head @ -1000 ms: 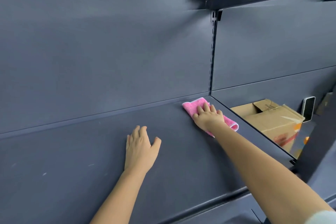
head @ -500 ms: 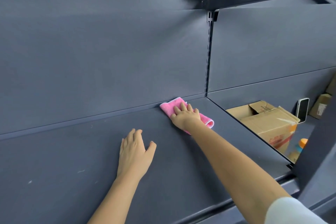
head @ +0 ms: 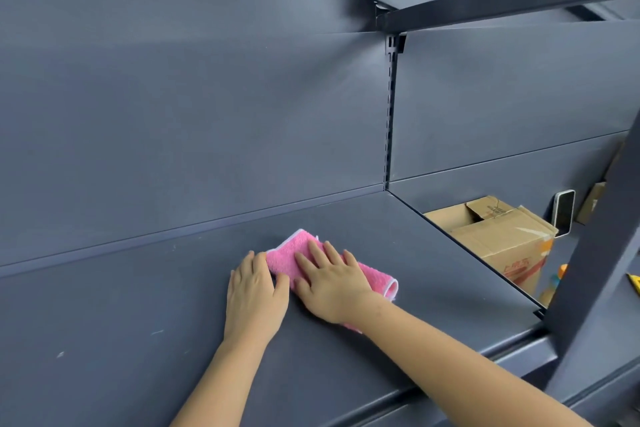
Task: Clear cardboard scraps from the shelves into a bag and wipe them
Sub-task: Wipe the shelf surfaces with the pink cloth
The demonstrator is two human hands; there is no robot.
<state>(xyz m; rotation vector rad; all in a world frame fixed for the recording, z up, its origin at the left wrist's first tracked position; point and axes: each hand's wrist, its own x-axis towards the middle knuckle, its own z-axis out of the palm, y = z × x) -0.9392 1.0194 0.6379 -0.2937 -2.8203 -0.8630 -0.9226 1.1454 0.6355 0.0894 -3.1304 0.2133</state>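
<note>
A folded pink cloth (head: 291,253) lies flat on the dark grey shelf (head: 398,246). My right hand (head: 332,284) presses down on the cloth with its fingers spread, covering most of its middle. My left hand (head: 254,295) rests flat on the shelf just left of it, fingers apart, with its thumb and fingertips touching the cloth's left edge. A few small pale specks (head: 60,354) mark the shelf at the lower left.
Right of the shelf's edge, on a lower level, stands an open cardboard box (head: 498,236). A phone (head: 562,211) leans against the back panel behind it. A dark upright post (head: 602,270) rises at the right, and a shelf bracket (head: 502,0) overhangs above.
My right hand has dragged the pink cloth leftward from the shelf's back right corner toward the middle. It now meets my left hand, which stayed flat on the shelf.
</note>
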